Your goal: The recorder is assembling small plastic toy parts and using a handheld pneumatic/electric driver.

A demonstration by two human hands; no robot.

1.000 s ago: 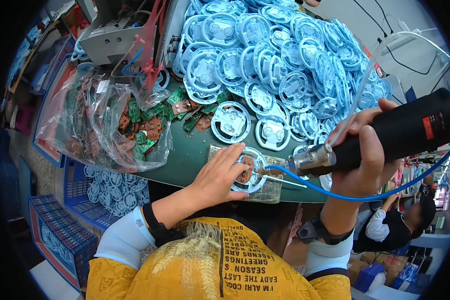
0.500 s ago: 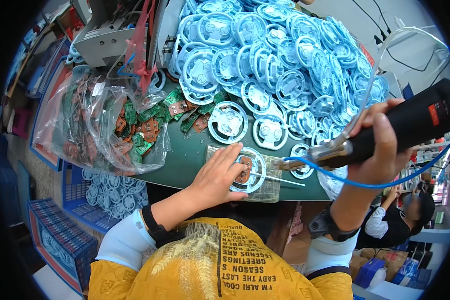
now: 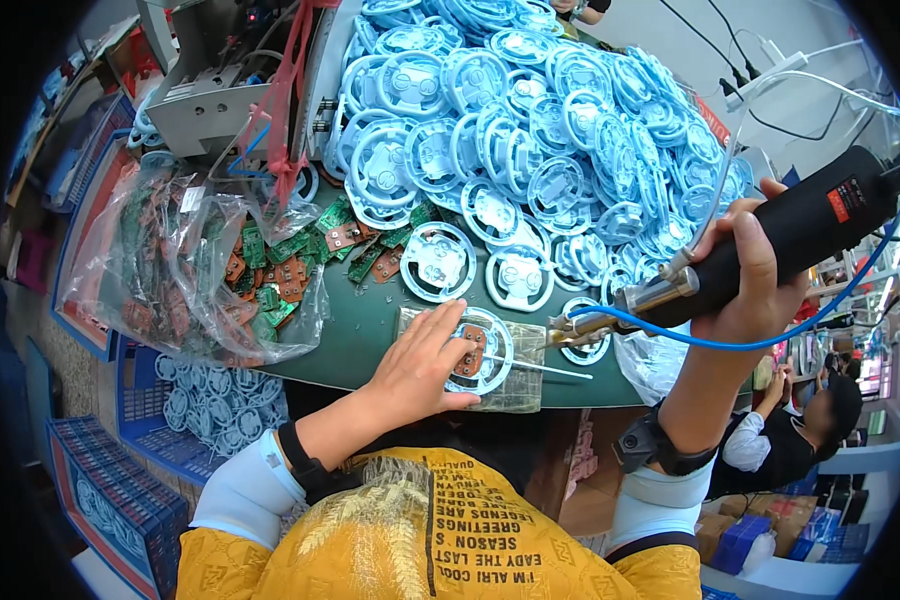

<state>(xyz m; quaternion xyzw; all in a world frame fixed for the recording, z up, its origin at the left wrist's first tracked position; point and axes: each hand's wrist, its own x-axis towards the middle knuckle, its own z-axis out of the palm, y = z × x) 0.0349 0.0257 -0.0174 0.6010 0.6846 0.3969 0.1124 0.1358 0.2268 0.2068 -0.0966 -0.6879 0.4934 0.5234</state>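
Note:
My left hand (image 3: 420, 362) holds a light-blue toy steering wheel (image 3: 507, 352) against a block wrapped in clear tape (image 3: 523, 395), fingers over its left rim and thumb at its near edge. Inside the ring lies a small brown circuit board (image 3: 467, 352), partly under my fingers. A thin white rod (image 3: 565, 373) reaches out from the wheel to the right. My right hand (image 3: 750, 275) is wrapped around a black electric screwdriver (image 3: 820, 220), tilted, its metal nose (image 3: 595, 325) pointing left, just right of the wheel and apart from it. A blue hose (image 3: 730, 343) runs along the tool.
A big heap of light-blue wheels (image 3: 530, 120) covers the far table. Circuit boards (image 3: 290, 270) spill from a clear plastic bag (image 3: 160, 270) at left, below a metal machine (image 3: 210, 110). A blue crate (image 3: 160, 430) of parts stands lower left. Another person (image 3: 780, 440) sits at right.
The whole view has shifted slightly, so table things appear further left. The screwdriver nose sits a little farther from the wheel. Both hands keep their holds.

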